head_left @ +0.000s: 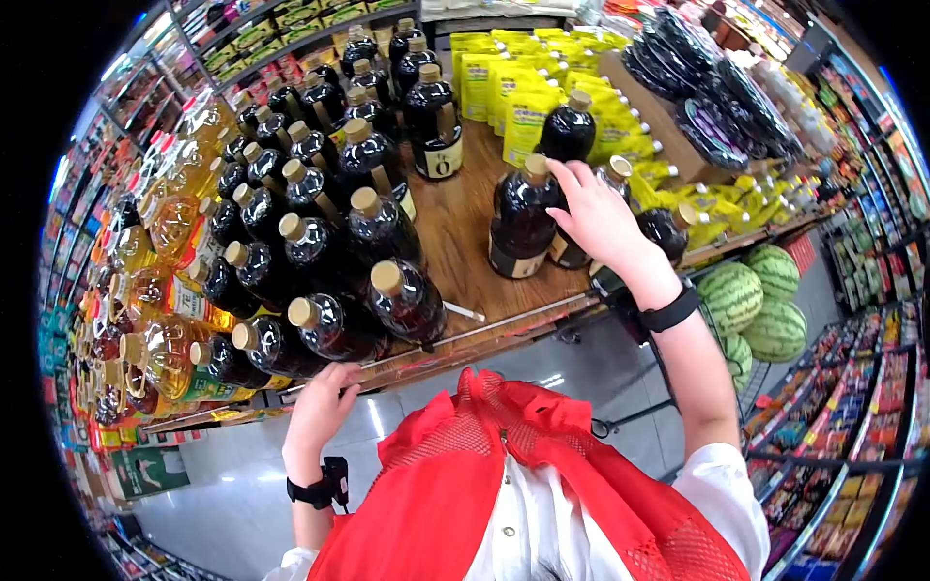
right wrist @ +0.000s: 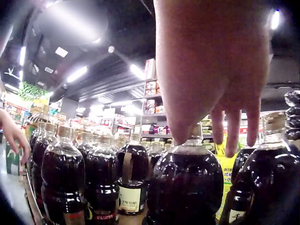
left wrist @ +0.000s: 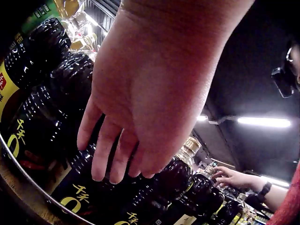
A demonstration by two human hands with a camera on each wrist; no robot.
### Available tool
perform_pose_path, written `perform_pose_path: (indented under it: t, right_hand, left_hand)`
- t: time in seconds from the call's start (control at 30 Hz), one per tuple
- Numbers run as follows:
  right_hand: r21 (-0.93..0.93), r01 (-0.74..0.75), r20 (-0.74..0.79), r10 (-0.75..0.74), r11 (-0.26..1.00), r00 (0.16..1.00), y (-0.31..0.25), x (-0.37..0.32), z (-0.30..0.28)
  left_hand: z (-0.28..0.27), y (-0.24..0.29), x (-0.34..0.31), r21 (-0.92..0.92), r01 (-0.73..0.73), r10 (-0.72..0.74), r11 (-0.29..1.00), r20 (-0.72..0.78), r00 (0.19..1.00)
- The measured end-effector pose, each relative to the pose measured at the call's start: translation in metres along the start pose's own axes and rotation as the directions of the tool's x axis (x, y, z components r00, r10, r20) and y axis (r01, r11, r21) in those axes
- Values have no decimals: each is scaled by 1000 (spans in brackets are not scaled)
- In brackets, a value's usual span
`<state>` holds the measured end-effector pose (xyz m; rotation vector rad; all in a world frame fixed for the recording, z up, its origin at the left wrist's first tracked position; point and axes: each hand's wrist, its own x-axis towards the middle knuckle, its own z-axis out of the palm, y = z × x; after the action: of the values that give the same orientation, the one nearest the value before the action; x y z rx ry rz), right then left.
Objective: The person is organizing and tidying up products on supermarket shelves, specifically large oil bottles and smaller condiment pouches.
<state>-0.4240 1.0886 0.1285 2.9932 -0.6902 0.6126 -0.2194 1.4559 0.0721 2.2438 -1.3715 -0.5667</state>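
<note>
My right hand reaches over the table at the right, fingers extended, thumb and fingertips right at the neck of a dark bottle with a gold cap. In the right wrist view the thumb overlaps the neck of that bottle, while the other fingers hang fairly straight beside it. More dark bottles stand behind and beside this hand. My left hand hangs by the table's front edge with loose fingers and holds nothing. Dark bottles with yellow label print stand close behind its fingers in the left wrist view.
Rows of dark gold-capped bottles fill the left of the wooden table, with large yellow oil jugs farther left. Yellow pouches stand at the back. Watermelons lie in a cart at the right.
</note>
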Motion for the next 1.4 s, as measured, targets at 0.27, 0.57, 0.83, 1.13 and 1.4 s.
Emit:
perform_pose_path:
  t: [0.27,0.57,0.83,1.13,1.4]
  right_hand:
    - [119,267,233,-289,956,929,24,69,8]
    - [95,239,380,-257,966,888,19,105,19]
    - [72,394,193,-400,916,896,-6,122,40]
    - [148,585,233,-603,797,763,-1,109,30]
    - [221,683,197,-718,696,668,-12,111,31]
  left_hand:
    - [19,15,1,14,191,-186,982,-162,969]
    - [54,56,9,-43,340,-342,939,-153,927]
    - [88,75,-15,-79,434,-439,897,-256,861]
    - [120,112,-22,-139,506,-525,851,-255,812]
    - [122,138,-14,-111,503,-510,857,-309,803]
